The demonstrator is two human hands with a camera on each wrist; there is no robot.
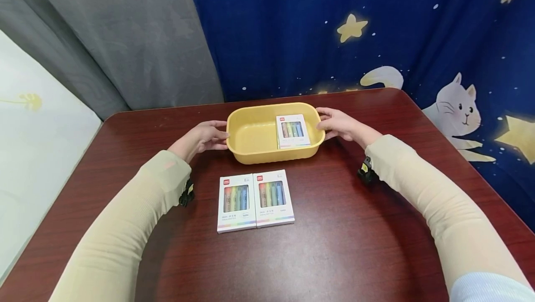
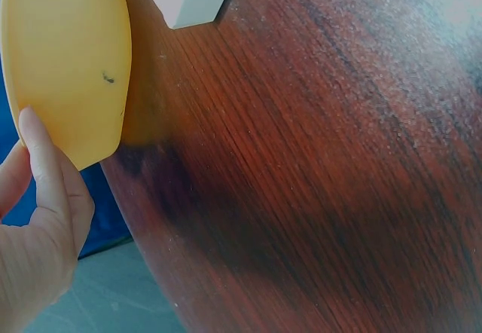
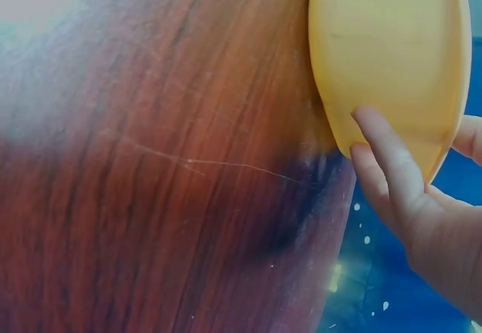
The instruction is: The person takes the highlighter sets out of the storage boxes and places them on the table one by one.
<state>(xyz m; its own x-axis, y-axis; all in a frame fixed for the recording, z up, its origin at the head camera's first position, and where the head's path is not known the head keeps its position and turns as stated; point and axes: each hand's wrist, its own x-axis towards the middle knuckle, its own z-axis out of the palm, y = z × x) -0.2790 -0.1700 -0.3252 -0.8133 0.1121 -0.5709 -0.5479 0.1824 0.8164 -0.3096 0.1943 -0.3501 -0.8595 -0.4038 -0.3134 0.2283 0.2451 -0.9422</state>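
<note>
A yellow plastic basin (image 1: 255,157) stands near the table's far edge, held at its two short ends. My left hand (image 1: 207,136) grips the left end, its fingertips against the outer wall, as the left wrist view also shows. Around the right end, the fingers of my right hand (image 1: 339,124) are spread, touching the wall in the right wrist view. A white box of highlighters (image 1: 293,141) lies inside, at the basin's right side. Two similar boxes, a left highlighter box (image 1: 236,222) and a right highlighter box (image 1: 274,217), lie side by side on the table in front of the basin.
The dark red wooden table (image 1: 334,246) has rounded far corners. Behind it hang a grey curtain (image 1: 138,37) and a blue curtain (image 1: 284,28) with stars and a cat. A white panel (image 1: 33,153) borders the left side.
</note>
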